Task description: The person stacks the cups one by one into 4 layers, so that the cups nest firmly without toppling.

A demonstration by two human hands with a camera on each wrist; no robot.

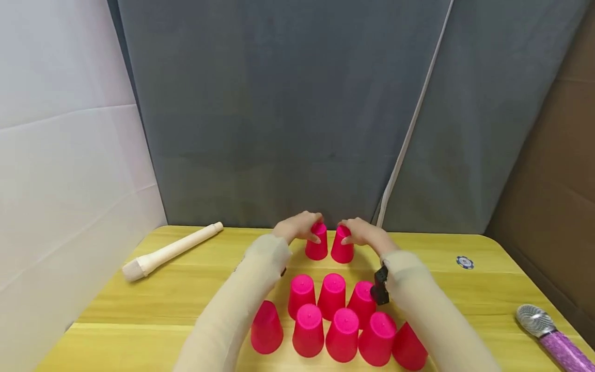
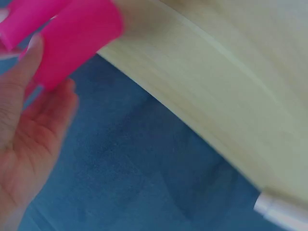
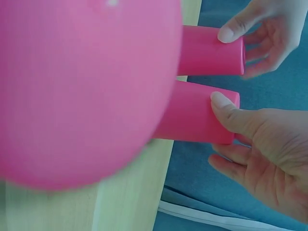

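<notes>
Two upturned pink cups stand side by side at the far middle of the yellow table [image 1: 139, 310]. My left hand [image 1: 307, 227] grips the left cup [image 1: 316, 247] near its top, thumb on one side and fingers on the other. My right hand [image 1: 355, 232] holds the right cup [image 1: 342, 250] the same way. The right wrist view shows my right hand [image 3: 231, 137] with its thumb on the lower cup [image 3: 197, 113], and the other hand [image 3: 260, 33] on the upper cup [image 3: 211, 50]. In the left wrist view my left hand [image 2: 50, 70] wraps a pink cup [image 2: 77, 33].
Nearer me stand a row of three upturned pink cups [image 1: 332, 294] and a front row of several more [image 1: 342, 335]. A pale wooden pin [image 1: 169, 251] lies at the far left, a chip [image 1: 465, 262] at the right, a microphone [image 1: 548, 330] near the right edge. Grey curtains hang behind.
</notes>
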